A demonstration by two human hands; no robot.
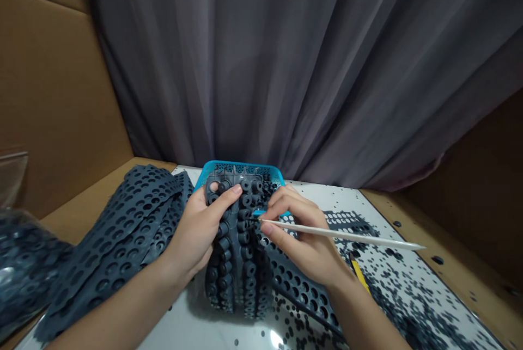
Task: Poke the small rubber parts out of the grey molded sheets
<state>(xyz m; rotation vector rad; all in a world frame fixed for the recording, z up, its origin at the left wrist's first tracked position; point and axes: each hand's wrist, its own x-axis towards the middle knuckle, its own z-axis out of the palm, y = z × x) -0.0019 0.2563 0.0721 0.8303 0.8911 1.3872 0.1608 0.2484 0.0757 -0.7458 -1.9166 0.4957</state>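
My left hand [196, 233] grips a dark grey moulded rubber sheet [237, 246] studded with rows of small ring-shaped grommets. The sheet hangs down towards me, and its fingers-side top rests against a blue plastic basket [239, 170]. My right hand [302, 238] pinches a thin white pointed stick [347, 235], whose near end touches the grommets. Its sharp tip points right, out past the hand. Perforated rubber strips [122, 230] lie in a heap left of my left hand.
Small dark rubber pieces [392, 279] are scattered over the white tabletop [212, 328]. A yellow tool [359, 276] lies beside my right wrist. A clear bag of dark pieces [24, 268] sits at far left. Cardboard panels and a grey curtain [261, 67] surround the table.
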